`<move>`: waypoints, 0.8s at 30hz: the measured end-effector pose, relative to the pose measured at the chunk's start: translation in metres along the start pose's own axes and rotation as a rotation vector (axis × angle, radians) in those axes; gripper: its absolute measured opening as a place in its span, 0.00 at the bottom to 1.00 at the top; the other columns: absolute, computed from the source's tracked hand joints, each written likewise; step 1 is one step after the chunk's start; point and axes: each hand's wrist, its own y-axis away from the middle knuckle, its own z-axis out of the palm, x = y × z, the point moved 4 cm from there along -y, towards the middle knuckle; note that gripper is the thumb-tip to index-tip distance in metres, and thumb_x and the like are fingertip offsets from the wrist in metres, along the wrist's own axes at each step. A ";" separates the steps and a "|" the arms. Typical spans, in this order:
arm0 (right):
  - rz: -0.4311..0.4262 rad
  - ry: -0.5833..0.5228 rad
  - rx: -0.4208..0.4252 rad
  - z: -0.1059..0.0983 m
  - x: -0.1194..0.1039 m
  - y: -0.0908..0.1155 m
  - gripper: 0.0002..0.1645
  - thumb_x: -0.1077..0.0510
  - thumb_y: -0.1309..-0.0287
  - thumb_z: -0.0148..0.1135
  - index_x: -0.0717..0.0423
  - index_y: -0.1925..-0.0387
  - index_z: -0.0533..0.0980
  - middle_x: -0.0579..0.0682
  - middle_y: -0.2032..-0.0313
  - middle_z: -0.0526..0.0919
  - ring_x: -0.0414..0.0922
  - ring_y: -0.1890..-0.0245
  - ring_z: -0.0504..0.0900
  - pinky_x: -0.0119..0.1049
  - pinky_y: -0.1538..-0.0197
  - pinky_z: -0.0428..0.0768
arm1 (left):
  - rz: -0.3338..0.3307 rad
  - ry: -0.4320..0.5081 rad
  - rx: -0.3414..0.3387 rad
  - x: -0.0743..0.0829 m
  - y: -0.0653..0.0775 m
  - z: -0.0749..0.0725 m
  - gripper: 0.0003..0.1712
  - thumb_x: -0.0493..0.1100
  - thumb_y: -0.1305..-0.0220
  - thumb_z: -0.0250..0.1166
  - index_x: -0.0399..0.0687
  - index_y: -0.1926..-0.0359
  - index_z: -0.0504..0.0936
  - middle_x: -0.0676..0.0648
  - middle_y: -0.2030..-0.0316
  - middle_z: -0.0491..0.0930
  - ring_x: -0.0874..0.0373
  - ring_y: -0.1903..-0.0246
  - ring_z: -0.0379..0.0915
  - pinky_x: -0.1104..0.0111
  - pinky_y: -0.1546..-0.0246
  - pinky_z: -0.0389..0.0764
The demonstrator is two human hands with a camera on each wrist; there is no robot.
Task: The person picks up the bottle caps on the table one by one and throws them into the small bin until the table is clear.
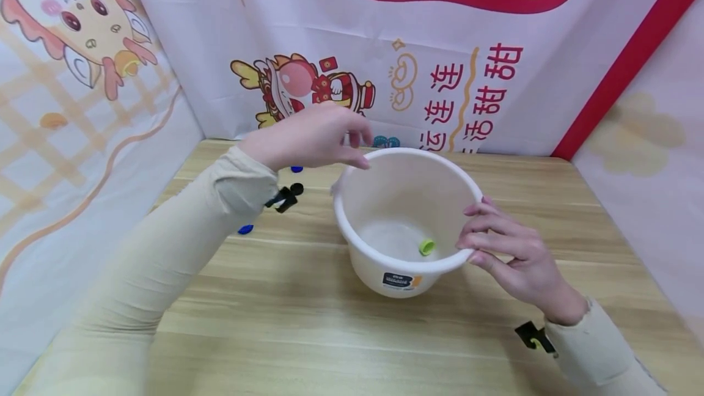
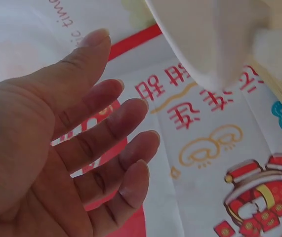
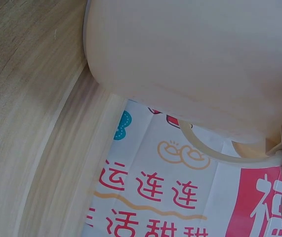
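Observation:
A white plastic bucket [image 1: 379, 255] with a small label on its front is at the middle of the wooden table. Inside, on its floor, lies a yellow-green bottle cap [image 1: 426, 247]. My right hand [image 1: 511, 252] grips the bucket's right rim between thumb and fingers. Above the left back part of the rim hovers my left hand [image 1: 330, 136], its fingers loosely bent and holding nothing. The left wrist view shows that hand [image 2: 76, 138] with spread fingers, apart from the bucket [image 2: 215, 44]. From the right wrist, the bucket's outer wall [image 3: 190, 59] and its curved handle [image 3: 229, 159] show.
Two small blue pieces, one nearer [image 1: 245, 229] and one farther [image 1: 297, 169], lie on the table [image 1: 308, 335] left of the bucket, partly behind my left forearm. A printed cloth backdrop [image 1: 308, 23] stands behind the table, with more cloth at both sides.

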 end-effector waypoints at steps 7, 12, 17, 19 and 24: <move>0.007 0.010 -0.002 0.000 0.000 0.000 0.14 0.58 0.38 0.66 0.70 0.63 0.84 0.59 0.63 0.84 0.53 0.45 0.76 0.53 0.29 0.57 | -0.112 -0.027 0.005 -0.043 0.029 0.003 0.19 0.53 0.41 0.73 0.51 0.51 0.84 0.54 0.62 0.82 0.59 0.63 0.77 0.65 0.62 0.80; 0.003 0.003 0.004 0.000 0.001 0.000 0.14 0.59 0.39 0.67 0.70 0.63 0.84 0.59 0.63 0.84 0.53 0.45 0.76 0.53 0.29 0.57 | -0.197 -0.002 -0.013 -0.080 0.053 0.020 0.17 0.52 0.39 0.72 0.51 0.52 0.85 0.53 0.63 0.83 0.57 0.66 0.77 0.63 0.62 0.80; 0.011 -0.002 0.004 -0.001 0.001 -0.001 0.14 0.58 0.39 0.67 0.70 0.63 0.84 0.60 0.63 0.84 0.53 0.45 0.76 0.53 0.29 0.56 | -0.283 0.086 -0.064 -0.120 0.082 0.046 0.16 0.51 0.37 0.70 0.50 0.52 0.85 0.51 0.60 0.83 0.56 0.65 0.78 0.61 0.63 0.81; 0.014 -0.003 0.004 -0.001 0.001 0.000 0.14 0.58 0.39 0.67 0.70 0.63 0.84 0.59 0.64 0.84 0.53 0.45 0.76 0.53 0.29 0.56 | -0.288 0.096 -0.072 -0.137 0.093 0.057 0.15 0.50 0.37 0.70 0.48 0.53 0.85 0.50 0.61 0.83 0.55 0.63 0.78 0.60 0.63 0.81; 0.011 -0.001 0.006 -0.001 0.002 0.000 0.14 0.58 0.39 0.68 0.70 0.63 0.84 0.59 0.64 0.84 0.53 0.46 0.76 0.54 0.29 0.56 | -0.300 0.104 -0.084 -0.181 0.116 0.089 0.13 0.44 0.40 0.73 0.43 0.57 0.86 0.51 0.66 0.83 0.56 0.66 0.77 0.60 0.63 0.79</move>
